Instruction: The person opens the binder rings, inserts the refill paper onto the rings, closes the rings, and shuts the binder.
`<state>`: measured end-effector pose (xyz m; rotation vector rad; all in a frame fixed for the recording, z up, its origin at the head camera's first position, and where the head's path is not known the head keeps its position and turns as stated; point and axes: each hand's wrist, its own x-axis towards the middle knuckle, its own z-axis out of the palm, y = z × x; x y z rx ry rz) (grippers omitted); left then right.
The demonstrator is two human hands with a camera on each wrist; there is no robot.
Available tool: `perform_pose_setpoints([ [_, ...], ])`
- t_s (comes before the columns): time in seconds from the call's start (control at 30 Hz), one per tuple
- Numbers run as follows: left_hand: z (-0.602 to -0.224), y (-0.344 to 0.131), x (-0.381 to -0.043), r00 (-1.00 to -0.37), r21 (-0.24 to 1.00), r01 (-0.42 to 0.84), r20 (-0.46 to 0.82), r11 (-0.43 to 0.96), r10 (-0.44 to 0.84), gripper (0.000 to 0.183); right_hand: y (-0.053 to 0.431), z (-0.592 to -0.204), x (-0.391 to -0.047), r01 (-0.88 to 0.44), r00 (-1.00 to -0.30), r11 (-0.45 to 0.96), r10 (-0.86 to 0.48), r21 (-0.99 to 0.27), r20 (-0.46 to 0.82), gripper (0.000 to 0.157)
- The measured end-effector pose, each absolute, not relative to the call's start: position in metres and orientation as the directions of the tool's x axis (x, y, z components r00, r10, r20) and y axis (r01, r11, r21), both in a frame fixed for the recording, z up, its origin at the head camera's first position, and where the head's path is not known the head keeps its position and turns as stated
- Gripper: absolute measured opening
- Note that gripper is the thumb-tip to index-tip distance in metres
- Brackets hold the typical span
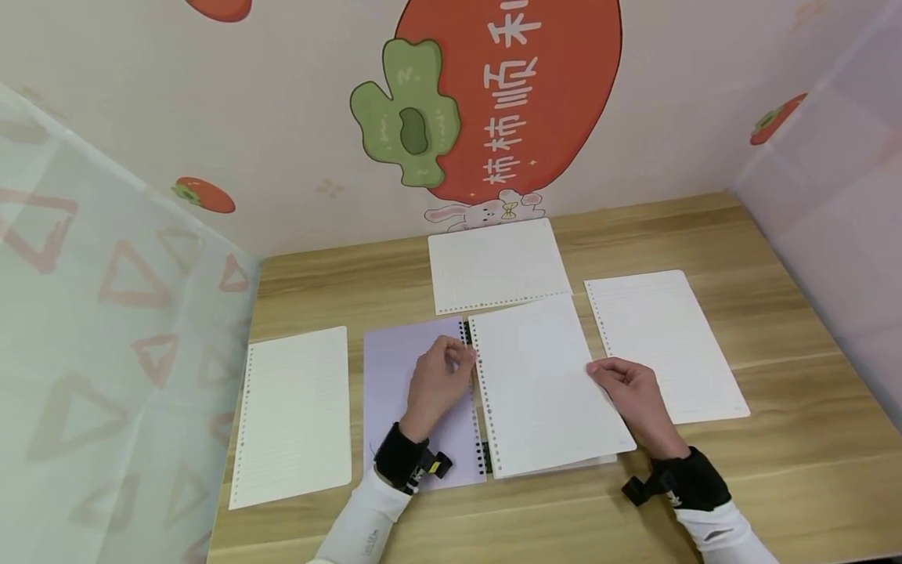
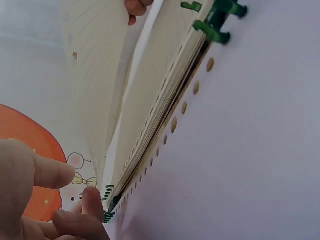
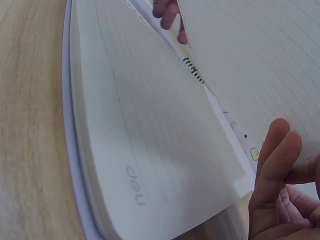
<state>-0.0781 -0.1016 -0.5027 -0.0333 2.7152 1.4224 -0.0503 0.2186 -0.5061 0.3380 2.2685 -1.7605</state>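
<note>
A lined loose-leaf sheet (image 1: 532,376) with a punched edge is raised at a slant over the right half of an opened ring-bound notebook. Its right edge is pinched between the thumb and fingers of my right hand (image 1: 630,392). My left hand (image 1: 437,384) hovers over the purple cover (image 1: 395,407), fingertips close to the punched edge. In the left wrist view, thumb and index finger (image 2: 92,200) stand apart with a gap between them. Green binder rings (image 2: 215,25) stick up past the page stack (image 2: 155,105). The right wrist view shows the lower page (image 3: 145,135), marked "deli".
Separate punched sheets lie around the notebook: one at left (image 1: 296,415), another at the back (image 1: 496,262), a third at right (image 1: 662,345). A wall (image 1: 296,117) with cartoon persimmons borders the wooden table (image 1: 528,525) behind; pale curtains hang at both sides.
</note>
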Motion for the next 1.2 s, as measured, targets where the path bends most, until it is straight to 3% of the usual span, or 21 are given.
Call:
perform_pose_setpoints([
  [0.13,-0.497,-0.099,-0.078,-0.993,0.715,0.112,0.050,0.690,0.109,0.045,0.219,-0.507,-0.050,0.323,-0.945,0.242,0.028,-0.915,-0.326,0.053],
  [0.3,-0.494,-0.097,-0.076,-0.968,0.598,0.228,0.055,0.769,0.244,0.058,0.220,-0.506,-0.050,0.323,-0.944,0.243,0.022,-0.915,-0.328,0.052],
  [0.6,-0.495,-0.095,-0.070,-0.949,0.557,0.263,-0.001,0.788,0.317,0.060,0.220,-0.507,-0.049,0.323,-0.945,0.255,0.031,-0.911,-0.326,0.054],
  [1.2,-0.493,-0.099,-0.064,-0.950,0.542,0.256,-0.013,0.800,0.313,0.055,0.215,-0.509,-0.048,0.325,-0.944,0.233,0.019,-0.917,-0.330,0.055],
])
